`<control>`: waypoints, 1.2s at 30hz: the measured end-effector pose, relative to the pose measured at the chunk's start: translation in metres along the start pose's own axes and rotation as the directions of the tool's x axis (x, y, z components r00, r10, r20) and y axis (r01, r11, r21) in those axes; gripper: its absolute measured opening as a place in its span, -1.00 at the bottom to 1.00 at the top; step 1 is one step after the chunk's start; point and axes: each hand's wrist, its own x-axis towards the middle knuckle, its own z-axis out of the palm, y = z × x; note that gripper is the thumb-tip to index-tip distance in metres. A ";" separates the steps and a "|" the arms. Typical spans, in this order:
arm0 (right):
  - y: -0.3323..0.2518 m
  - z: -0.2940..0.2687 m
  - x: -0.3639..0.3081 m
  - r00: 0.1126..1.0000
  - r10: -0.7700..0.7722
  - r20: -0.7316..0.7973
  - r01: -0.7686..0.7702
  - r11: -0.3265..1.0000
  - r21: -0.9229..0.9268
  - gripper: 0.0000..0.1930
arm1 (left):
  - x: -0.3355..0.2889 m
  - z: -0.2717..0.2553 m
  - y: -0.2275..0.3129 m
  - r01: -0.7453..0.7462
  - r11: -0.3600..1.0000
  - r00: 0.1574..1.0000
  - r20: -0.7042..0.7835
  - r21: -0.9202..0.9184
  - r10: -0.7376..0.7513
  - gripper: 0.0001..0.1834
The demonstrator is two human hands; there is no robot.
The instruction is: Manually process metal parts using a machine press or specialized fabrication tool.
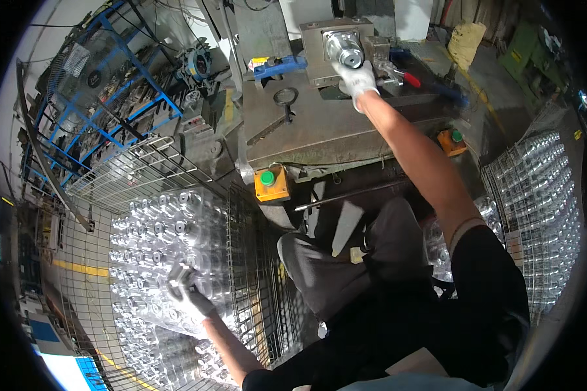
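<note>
My left hand [194,303], in a white glove, is over the wire basket on the left, its fingers closed round a small silvery metal part [182,275]. Rows of similar shiny metal parts [151,241] lie below it with clear plastic film between them. My right hand [359,81], gloved too, reaches far forward to the machine. Its fingers curl against the lower side of a shiny round metal part [344,49] that sits in a grey steel block [314,57]; some fingertips are hidden behind the part.
The steel machine table [332,133] carries a ring-ended tool [285,99] and a red-handled clamp [411,79]. Yellow boxes with green buttons, left [271,185] and right [451,142], flank its front edge. Another wire basket [535,215] of metal parts stands at right.
</note>
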 end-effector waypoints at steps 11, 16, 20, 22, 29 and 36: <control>0.034 0.010 0.031 0.964 -0.056 -0.260 0.096 0.985 0.143 -0.07 | -0.133 0.063 -0.028 0.442 0.883 0.854 0.374 -0.157 -0.361 -0.32; 0.053 -0.029 -0.080 0.979 -0.168 0.115 0.140 0.965 0.220 -0.31 | -0.143 0.110 -0.022 0.570 0.758 0.746 0.586 -0.317 -0.317 -0.27; 0.060 -0.053 -0.117 0.950 -0.250 0.185 0.203 0.949 0.241 -0.35 | -0.152 0.136 -0.007 0.599 0.728 0.728 0.605 -0.332 -0.323 -0.23; 0.066 -0.065 -0.124 0.980 -0.156 0.127 0.123 0.965 0.233 -0.33 | -0.158 0.144 -0.004 0.620 0.712 0.706 0.629 -0.329 -0.324 -0.23; 0.086 -0.112 -0.135 0.949 -0.292 0.116 0.255 0.931 0.261 -0.35 | -0.173 0.169 0.003 0.733 0.628 0.573 0.735 -0.262 -0.363 -0.27; 0.074 -0.196 -0.161 0.930 -0.275 0.243 0.083 0.803 0.590 -0.33 | -0.188 0.198 -0.027 0.750 0.651 0.425 0.836 -0.112 -0.346 -0.33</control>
